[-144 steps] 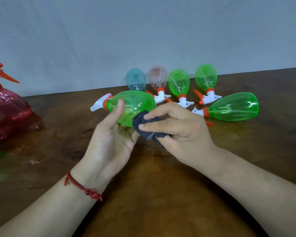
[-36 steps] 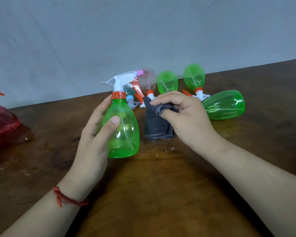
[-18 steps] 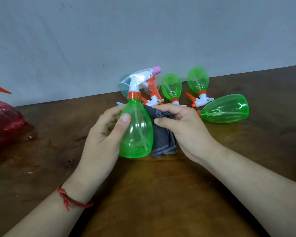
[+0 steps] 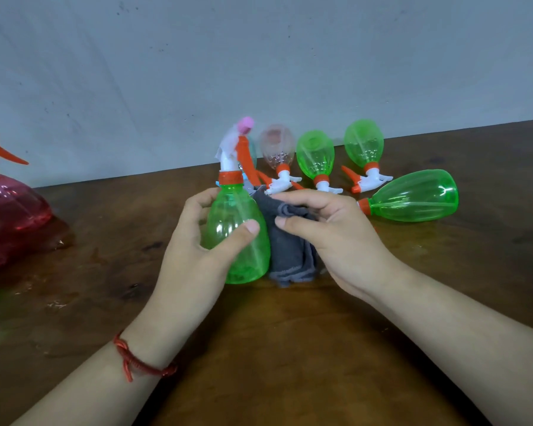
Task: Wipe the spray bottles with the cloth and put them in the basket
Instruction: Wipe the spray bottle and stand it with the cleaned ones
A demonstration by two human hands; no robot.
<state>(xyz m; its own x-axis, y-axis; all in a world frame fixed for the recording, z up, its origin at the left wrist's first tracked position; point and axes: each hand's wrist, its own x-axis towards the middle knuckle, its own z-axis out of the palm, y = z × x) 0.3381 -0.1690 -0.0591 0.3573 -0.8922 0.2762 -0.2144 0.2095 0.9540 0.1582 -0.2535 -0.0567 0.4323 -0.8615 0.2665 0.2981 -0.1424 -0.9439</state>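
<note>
At the far left edge we see the red bottles (image 4: 10, 210) bunched together, cut off by the frame. No basket shows plainly, so we cannot say where it stands. Moving right, our left hand (image 4: 194, 256) is clamped round the green spray bottle (image 4: 237, 229), thumb across its near face and fingers curled behind. Four seconds back that bottle lay sideways in the same palm; now it stands upright near the middle of the table (image 4: 290, 364), its base low to the wood, though we cannot tell whether it touches. Its white spray head has also swung since a second ago, the pink tip now pointing up and away, which we read as the bottle being turned in the grip. Just right of it hangs the grey cloth (image 4: 290, 253), which a second ago was held clear of the bottle and is now touching its right flank. Our right hand (image 4: 336, 241) pinches the cloth's bunched top between thumb and fingers, close against the bottle. So we judge the wipe has moved on to the upright sides — this bottle is not yet ready to be put away. Farther right, the pale pink bottle (image 4: 276, 146) and three green bottles (image 4: 413, 196) lie untouched on the table, awaiting their turn.
</note>
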